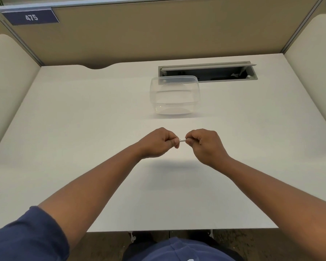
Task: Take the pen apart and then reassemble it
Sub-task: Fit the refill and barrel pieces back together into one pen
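A white pen [182, 140] lies level between my two hands, above the middle of the white desk [83, 129]. Only a short white stretch of it shows between the fingertips; the rest is hidden inside both fists. My left hand [158, 143] pinches its left end with thumb and forefinger. My right hand [205, 145] is closed around its right end. Both hands hover a little above the desk surface, nearly touching each other.
A clear plastic container [174, 95] with its lid on stands beyond the hands. Behind it is an open cable hatch [207, 72] in the desk. Partition walls enclose the desk at the back and both sides. The desk's near edge runs just above my lap.
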`<state>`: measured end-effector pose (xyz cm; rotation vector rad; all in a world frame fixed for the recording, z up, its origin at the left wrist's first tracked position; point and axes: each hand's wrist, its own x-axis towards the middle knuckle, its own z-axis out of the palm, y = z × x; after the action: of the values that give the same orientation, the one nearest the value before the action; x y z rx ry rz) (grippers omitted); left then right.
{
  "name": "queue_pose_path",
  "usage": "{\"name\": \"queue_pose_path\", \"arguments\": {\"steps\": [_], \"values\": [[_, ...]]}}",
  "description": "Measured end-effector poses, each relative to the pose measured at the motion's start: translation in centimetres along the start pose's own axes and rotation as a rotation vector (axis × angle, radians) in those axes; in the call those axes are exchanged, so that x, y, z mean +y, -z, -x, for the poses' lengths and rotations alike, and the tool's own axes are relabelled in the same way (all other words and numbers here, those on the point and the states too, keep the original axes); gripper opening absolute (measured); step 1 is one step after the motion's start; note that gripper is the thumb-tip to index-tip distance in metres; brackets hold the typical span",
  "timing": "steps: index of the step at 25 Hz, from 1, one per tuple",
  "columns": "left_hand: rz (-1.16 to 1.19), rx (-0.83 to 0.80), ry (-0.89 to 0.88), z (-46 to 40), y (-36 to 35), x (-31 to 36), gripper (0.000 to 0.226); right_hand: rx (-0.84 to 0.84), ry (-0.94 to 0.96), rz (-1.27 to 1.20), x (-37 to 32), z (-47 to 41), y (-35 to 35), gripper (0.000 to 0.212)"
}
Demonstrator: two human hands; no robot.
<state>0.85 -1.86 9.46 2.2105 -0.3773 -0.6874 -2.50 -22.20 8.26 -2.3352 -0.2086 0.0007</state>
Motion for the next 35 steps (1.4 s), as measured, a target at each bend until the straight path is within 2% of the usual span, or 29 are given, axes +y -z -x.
{"name": "queue_pose_path", "arguments": {"steps": [2,4,6,8,11,17,21,25,31,35], "values": [[-0.304,0.104,-0.053,0.2,-0.6,0.2,0.029,-0.11,-0.242,-0.112,-0.4,-0.3,0.4,0.017],[-0.547,0.21,-0.19,0.3,-1.2,0.1,0.032,-0.216,-0.5,-0.332,-0.7,-0.9,0.9,0.019],[-0.66,0.277,-0.294,0.3,-1.6,-0.3,0.03,-0.303,-0.673,-0.532,-0.5,-1.4,1.3,0.019],[-0.7,0.314,-0.338,0.1,-1.8,-0.7,0.025,-0.381,-0.756,-0.65,-0.1,-1.6,1.6,0.021],[-0.692,0.334,-0.336,-0.2,-2.3,-1.3,0.023,-0.409,-0.729,-0.612,0.2,-1.5,1.4,0.021],[-0.666,0.324,-0.301,-0.6,-2.4,-1.8,0.026,-0.255,-0.51,-0.552,0.6,-0.9,0.7,0.009],[-0.557,0.239,-0.284,-0.9,-2.0,-1.4,0.024,-0.142,-0.373,-0.32,0.9,-1.3,0.5,0.009],[-0.483,0.19,-0.224,-0.7,-0.8,-2.5,0.02,-0.043,-0.377,-0.336,1.7,-1.7,0.6,0.014],[-0.291,0.329,-0.123,-0.1,-0.3,-5.6,0.027,-0.015,-0.399,-0.331,3.3,-2.0,0.3,0.014],[-0.196,0.343,-0.103,-0.7,-0.2,-6.7,0.017,0.0,-0.423,-0.307,4.7,-2.2,-0.2,0.018]]}}
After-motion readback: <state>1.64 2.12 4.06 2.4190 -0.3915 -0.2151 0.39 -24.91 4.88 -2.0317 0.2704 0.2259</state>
